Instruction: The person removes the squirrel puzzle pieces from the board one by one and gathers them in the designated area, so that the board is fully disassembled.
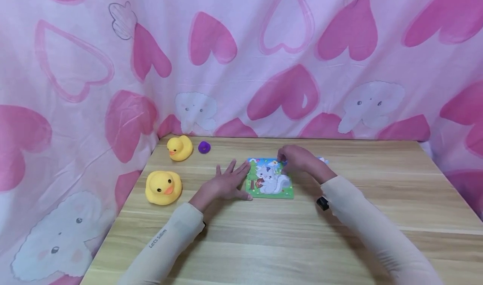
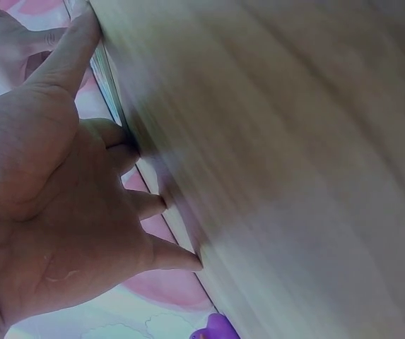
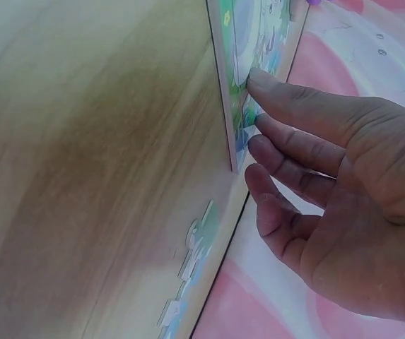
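A jigsaw puzzle (image 1: 269, 180) with a grey squirrel picture lies flat on the table. Along its left edge, my left hand (image 1: 226, 183) spreads its straight fingers, with index fingertip and thumb right at the border. My right hand (image 1: 299, 159) is over the upper right corner, its fingers bent down. In the right wrist view, the thumb and fingertips (image 3: 260, 79) pinch a small green puzzle piece (image 3: 251, 114) against the picture. Loose puzzle pieces (image 3: 196, 244) lie to the right of the board, mostly hidden behind the right hand in the head view.
Two yellow rubber ducks (image 1: 163, 187) stand at the table's left side, one behind the other. Beside the rear one sits a small purple duck (image 1: 204, 147). A pink heart-patterned curtain (image 1: 241, 67) hangs along the back and left edges of the wooden table (image 1: 256, 247).
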Action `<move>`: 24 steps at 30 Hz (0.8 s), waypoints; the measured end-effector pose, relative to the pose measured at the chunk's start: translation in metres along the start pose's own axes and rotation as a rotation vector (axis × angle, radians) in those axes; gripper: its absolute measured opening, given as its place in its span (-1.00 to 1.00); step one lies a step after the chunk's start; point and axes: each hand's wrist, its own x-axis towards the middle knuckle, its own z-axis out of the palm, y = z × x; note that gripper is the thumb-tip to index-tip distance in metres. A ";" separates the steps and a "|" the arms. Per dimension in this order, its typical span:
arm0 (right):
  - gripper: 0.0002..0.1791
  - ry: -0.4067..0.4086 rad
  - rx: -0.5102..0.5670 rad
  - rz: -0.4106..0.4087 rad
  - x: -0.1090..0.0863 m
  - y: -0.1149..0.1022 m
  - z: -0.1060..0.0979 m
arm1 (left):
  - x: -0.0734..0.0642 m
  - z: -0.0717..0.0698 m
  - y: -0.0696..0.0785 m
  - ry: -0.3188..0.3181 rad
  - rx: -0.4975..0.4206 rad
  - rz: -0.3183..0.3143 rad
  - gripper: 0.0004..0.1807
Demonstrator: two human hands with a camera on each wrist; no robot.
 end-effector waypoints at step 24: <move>-0.49 0.076 0.063 -0.111 -0.003 0.017 0.011 | -0.001 0.001 0.001 0.010 0.011 -0.001 0.23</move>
